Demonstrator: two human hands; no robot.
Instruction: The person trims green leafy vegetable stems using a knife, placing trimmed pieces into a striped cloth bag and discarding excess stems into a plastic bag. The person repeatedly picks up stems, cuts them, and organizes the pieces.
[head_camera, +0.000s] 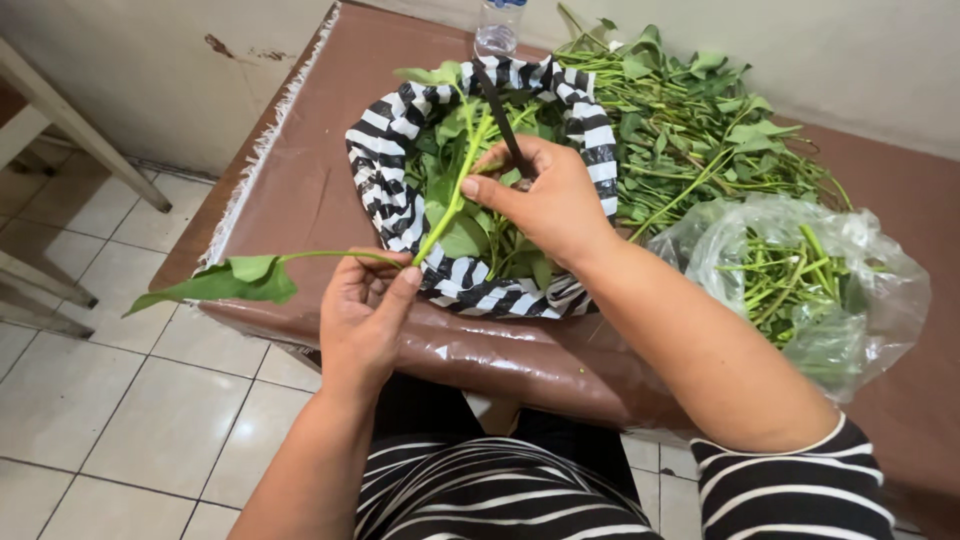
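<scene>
Two hands share one green stalk (450, 205) above the striped bag (385, 190): left hand (362, 310) pinching its base, right hand (545, 200) gripping stem plus knife (500, 110), best kept cutting outward.

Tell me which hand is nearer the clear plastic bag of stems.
Right. The right hand grips a dark tool over the striped bag, just left of the clear plastic bag. The left hand pinches a leafy stem farther left, at the table edge.
</scene>
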